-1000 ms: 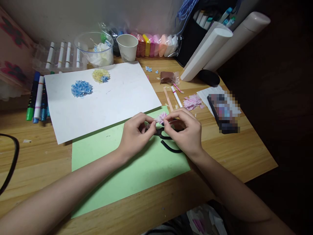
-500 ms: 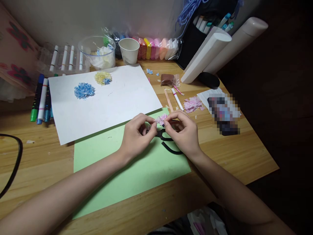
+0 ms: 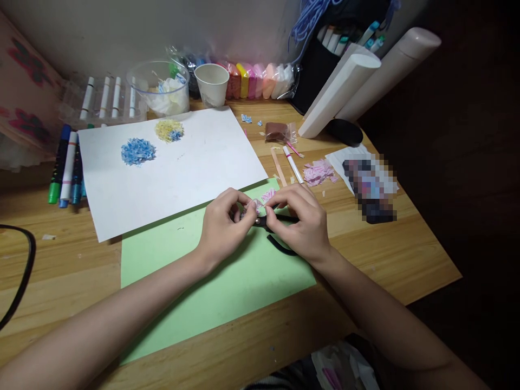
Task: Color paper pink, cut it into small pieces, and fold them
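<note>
Over the green sheet (image 3: 174, 303), my left hand (image 3: 225, 225) pinches a small crumpled piece of pink-and-white paper (image 3: 259, 206) between thumb and finger. My right hand (image 3: 300, 219) meets it from the right, thumb and forefinger closed at the same piece. Just behind the fingertips shows a frilled pink bit of paper (image 3: 268, 194); I cannot tell whether it is joined to the held piece. Black-handled scissors (image 3: 280, 246) lie beneath my hands, their blades mostly hidden. Right of them is a pile of pink paper scraps (image 3: 319, 172).
A white sheet (image 3: 195, 173) bears a blue paper clump (image 3: 138, 151) and a yellow-and-blue one (image 3: 169, 130). Behind stand a clear tub (image 3: 158, 97), a paper cup (image 3: 212, 86) and coloured clay packs (image 3: 260, 81). A marker (image 3: 293, 165) and wooden stick (image 3: 279, 168) lie nearby.
My right fingertips have come lower and further left, nearer my left thumb. The frilled pink paper now shows behind the fingers rather than stretched between them. The view has shifted slightly.
</note>
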`<state>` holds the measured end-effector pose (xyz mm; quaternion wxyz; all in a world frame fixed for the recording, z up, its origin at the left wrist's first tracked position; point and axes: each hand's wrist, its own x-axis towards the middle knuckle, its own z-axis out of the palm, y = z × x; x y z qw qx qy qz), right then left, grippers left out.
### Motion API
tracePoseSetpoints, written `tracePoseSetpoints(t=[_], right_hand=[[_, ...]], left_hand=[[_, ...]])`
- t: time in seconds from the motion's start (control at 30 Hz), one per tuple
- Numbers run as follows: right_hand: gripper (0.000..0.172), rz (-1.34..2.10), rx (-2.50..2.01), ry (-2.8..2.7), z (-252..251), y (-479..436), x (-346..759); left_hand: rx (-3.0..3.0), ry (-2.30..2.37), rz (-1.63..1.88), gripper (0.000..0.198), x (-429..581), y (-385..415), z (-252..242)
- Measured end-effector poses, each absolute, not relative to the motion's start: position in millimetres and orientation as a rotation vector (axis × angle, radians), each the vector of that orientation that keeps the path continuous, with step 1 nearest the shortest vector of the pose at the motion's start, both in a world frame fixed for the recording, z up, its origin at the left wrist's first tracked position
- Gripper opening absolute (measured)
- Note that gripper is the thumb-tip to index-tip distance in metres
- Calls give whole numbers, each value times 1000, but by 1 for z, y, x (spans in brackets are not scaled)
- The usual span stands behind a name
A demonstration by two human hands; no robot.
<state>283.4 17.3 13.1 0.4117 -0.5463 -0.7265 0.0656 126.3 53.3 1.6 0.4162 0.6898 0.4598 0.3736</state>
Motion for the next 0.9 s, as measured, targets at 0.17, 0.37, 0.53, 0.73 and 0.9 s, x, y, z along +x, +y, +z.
tracePoseSetpoints(t=[0.17, 0.37, 0.53, 0.73, 0.9], right_hand=[[4, 448, -1449, -1748, 11, 19, 282], [6, 568, -1544, -1670, 9, 18, 280], [8, 535, -1545, -1697, 11, 18, 281], [13, 479, -1555, -1652, 10, 20, 282], [13, 660, -1567, -1444, 6, 22, 281]], left_hand=[[1745, 1190, 995, 13, 126, 52, 2], [1844, 1163, 1023, 10, 127, 50, 2], [1890, 1119, 1032, 10, 127, 49, 2], [1838, 1132, 1018, 12, 125, 49, 3], [1657, 1118, 989, 15, 124, 54, 4]])
